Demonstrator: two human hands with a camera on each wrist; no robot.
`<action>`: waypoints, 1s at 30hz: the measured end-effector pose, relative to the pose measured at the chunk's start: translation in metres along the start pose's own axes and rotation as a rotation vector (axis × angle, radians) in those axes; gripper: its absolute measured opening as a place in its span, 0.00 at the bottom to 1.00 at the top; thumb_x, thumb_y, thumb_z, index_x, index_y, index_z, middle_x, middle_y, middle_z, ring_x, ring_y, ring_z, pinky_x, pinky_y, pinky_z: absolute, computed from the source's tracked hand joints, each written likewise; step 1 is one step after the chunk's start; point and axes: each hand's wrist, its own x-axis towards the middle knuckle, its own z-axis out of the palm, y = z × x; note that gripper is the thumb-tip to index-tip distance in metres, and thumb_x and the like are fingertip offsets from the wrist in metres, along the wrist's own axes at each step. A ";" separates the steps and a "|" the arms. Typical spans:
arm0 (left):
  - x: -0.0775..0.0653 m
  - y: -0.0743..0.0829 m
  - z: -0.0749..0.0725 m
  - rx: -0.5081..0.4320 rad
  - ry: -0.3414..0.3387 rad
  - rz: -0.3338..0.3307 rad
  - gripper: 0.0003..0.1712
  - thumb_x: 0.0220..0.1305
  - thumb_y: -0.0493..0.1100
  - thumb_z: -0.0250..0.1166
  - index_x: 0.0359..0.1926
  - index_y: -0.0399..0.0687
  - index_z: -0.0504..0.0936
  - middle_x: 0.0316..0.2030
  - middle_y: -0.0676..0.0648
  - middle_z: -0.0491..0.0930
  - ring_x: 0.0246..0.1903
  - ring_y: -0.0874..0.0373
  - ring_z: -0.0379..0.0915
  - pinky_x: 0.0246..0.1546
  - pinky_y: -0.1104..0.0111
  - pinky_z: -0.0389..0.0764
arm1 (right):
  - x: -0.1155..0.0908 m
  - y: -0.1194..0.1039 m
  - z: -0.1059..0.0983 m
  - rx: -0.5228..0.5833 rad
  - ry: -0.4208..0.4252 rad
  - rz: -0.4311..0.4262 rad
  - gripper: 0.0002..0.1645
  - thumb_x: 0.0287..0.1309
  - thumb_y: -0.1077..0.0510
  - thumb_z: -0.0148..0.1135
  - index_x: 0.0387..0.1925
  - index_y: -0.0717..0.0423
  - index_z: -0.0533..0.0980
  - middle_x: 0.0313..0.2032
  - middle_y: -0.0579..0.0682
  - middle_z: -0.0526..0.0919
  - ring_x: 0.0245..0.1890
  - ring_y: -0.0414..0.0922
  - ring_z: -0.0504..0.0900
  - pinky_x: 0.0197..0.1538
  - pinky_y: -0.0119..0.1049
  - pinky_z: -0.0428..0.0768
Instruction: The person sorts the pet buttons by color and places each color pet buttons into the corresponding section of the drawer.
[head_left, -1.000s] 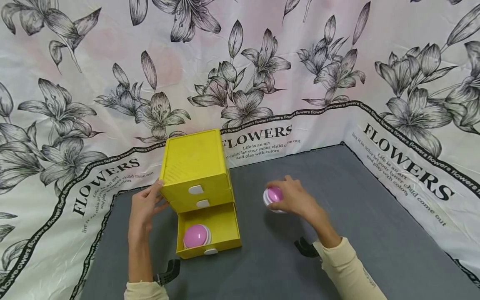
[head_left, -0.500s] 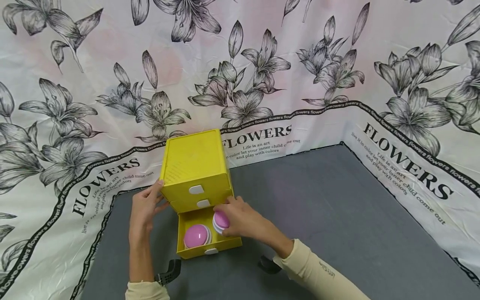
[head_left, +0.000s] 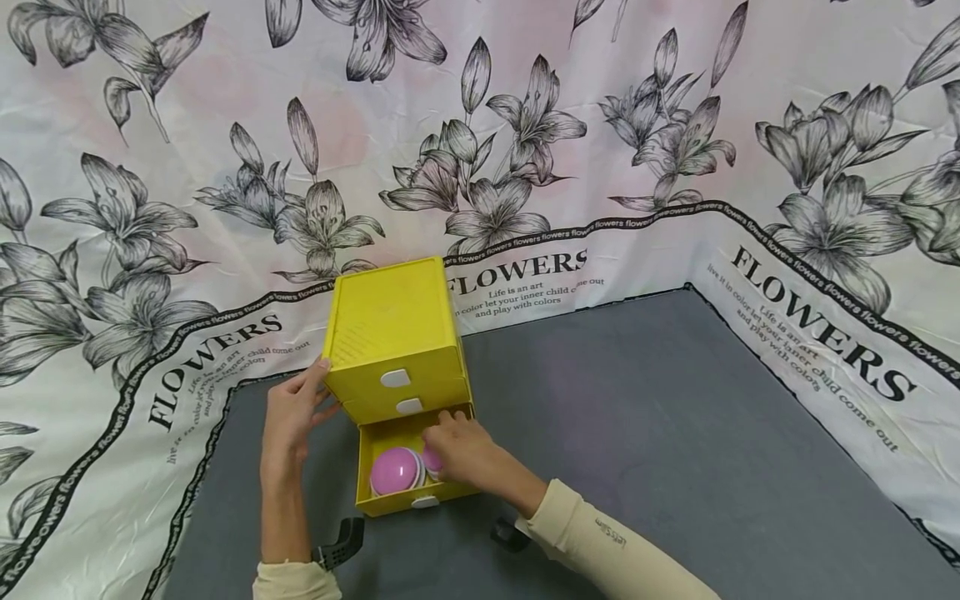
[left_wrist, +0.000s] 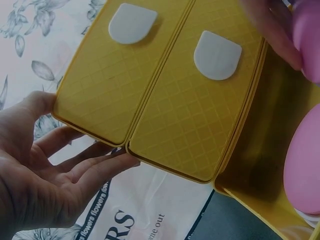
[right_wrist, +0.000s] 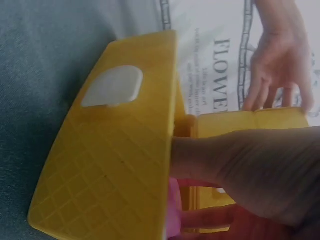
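A yellow drawer cabinet (head_left: 397,312) stands at the back with its bottom drawer (head_left: 390,504) pulled out. My left hand (head_left: 288,417) holds the cabinet's left side, thumb at the top front corner and fingers along the side wall. Inside the drawer, at its left, lies a round pink-and-white domed piece (head_left: 393,472). My right hand (head_left: 465,450) reaches into the drawer's right half, fingers around a second pink-and-white domed piece (head_left: 432,461), mostly covered by the hand. In the right wrist view, the fingers lie against this pink piece (right_wrist: 173,210) behind the drawer front.
Two upper drawers with white tabs (left_wrist: 217,55) are pushed in. Dark grey cloth (head_left: 637,417) covers the table, with a flower-printed sheet (head_left: 487,125) hanging behind it and along the sides. A black strap device (head_left: 341,542) sits on the left wrist, another (head_left: 510,535) on the right.
My right hand has carried the second domed piece leftward from over the table and down into the drawer, beside the first. My left hand has stayed at the cabinet's side.
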 end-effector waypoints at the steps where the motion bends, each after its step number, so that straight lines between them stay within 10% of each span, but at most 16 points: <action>1: 0.000 0.000 0.000 0.000 0.000 0.002 0.43 0.76 0.66 0.58 0.79 0.44 0.65 0.80 0.44 0.60 0.74 0.45 0.67 0.52 0.73 0.89 | 0.000 0.000 0.001 -0.012 -0.001 0.005 0.15 0.51 0.53 0.83 0.38 0.50 0.84 0.33 0.47 0.79 0.33 0.44 0.74 0.30 0.30 0.68; 13: 0.000 0.000 0.000 0.001 0.005 0.009 0.43 0.75 0.66 0.57 0.78 0.43 0.66 0.80 0.42 0.60 0.74 0.45 0.67 0.59 0.65 0.87 | 0.001 0.002 0.010 -0.151 0.045 -0.036 0.16 0.57 0.50 0.79 0.43 0.50 0.83 0.35 0.50 0.82 0.32 0.46 0.80 0.31 0.34 0.78; 22: -0.001 0.000 -0.001 0.004 0.007 -0.003 0.43 0.76 0.66 0.57 0.78 0.43 0.66 0.80 0.42 0.59 0.74 0.44 0.66 0.54 0.70 0.89 | -0.035 -0.021 0.021 -0.063 0.619 -0.189 0.10 0.57 0.61 0.72 0.27 0.50 0.77 0.23 0.43 0.74 0.22 0.38 0.72 0.21 0.26 0.68; 30: 0.002 -0.002 -0.002 -0.001 -0.006 0.001 0.43 0.75 0.66 0.57 0.78 0.43 0.66 0.80 0.43 0.59 0.74 0.45 0.67 0.57 0.68 0.88 | -0.060 -0.040 0.047 -0.218 0.525 -0.193 0.14 0.59 0.55 0.75 0.24 0.48 0.77 0.21 0.42 0.79 0.17 0.38 0.79 0.14 0.31 0.72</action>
